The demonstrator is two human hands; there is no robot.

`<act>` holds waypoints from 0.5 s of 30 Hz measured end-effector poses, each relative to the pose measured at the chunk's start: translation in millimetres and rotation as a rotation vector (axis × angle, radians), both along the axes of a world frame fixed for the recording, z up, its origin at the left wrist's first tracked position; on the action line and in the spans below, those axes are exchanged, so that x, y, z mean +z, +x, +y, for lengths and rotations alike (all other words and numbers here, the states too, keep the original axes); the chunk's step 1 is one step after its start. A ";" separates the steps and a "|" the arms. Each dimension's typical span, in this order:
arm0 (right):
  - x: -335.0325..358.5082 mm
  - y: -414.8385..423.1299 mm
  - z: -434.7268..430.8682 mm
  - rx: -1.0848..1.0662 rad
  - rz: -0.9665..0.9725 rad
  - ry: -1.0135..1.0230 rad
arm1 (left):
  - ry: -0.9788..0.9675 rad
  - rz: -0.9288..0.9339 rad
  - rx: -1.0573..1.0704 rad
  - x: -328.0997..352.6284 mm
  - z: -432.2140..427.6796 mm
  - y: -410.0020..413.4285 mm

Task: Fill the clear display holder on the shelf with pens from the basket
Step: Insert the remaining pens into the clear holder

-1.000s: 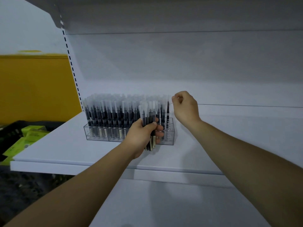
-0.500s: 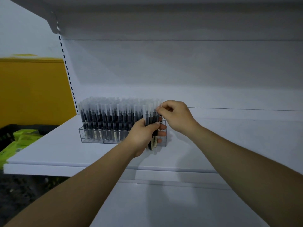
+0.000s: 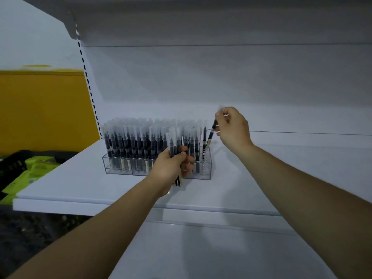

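A single pen [image 3: 211, 135] has been drawn out of the bundle of pens [image 3: 173, 142] and carried to the right end of the clear display holder [image 3: 120, 171], just right of the frame's centre. Half a second ago the right hand [image 3: 233, 127] was closed on the top of that bundle. The pen is now pinched by its cap between thumb and fingertips and is tilted, with its lower end at the holder's last, sparsely filled rows; whether a slot has been entered cannot be told. The bundle is gripped in the curled fingers of the left hand [image 3: 171, 166] and held upright just in front of the holder, as before. Most of the holder's width is packed with standing pens [image 3: 130, 141], so the task is judged nearly complete, with only the right end left to fill. The holder stands on a white shelf [image 3: 281, 170] backed by a pale panel [image 3: 221, 77], with an upper shelf [image 3: 201, 17] overhead and a perforated upright [image 3: 88, 87] at upper left. A yellow wall [image 3: 40, 109] is seen at the left, and a dark basket [image 3: 14, 160] with green packs [image 3: 40, 164] at lower left.
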State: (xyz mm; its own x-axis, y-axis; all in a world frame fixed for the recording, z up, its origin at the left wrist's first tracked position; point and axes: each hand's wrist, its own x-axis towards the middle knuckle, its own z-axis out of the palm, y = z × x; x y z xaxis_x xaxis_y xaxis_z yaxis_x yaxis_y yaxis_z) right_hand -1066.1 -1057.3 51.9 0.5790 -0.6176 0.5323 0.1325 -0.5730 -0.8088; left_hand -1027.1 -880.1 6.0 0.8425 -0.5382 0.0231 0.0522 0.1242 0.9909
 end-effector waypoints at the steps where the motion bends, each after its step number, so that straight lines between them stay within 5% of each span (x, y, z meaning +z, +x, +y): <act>1: -1.4 2.0 -0.2 0.000 0.006 0.000 | 0.006 -0.004 -0.006 0.2 -0.1 -0.1; 15: -23.1 21.9 1.3 -0.007 0.188 -0.087 | 0.064 -0.115 -0.038 -7.4 0.2 5.1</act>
State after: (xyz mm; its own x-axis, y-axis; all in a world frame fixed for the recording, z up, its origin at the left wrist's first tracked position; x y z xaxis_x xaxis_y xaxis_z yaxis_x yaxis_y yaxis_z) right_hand -1044.2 -1056.0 28.8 0.6691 -0.5780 0.4672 -0.0200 -0.6423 -0.7662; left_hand -1022.0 -879.8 -1.5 0.8151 -0.5734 0.0831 -0.0588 0.0607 0.9964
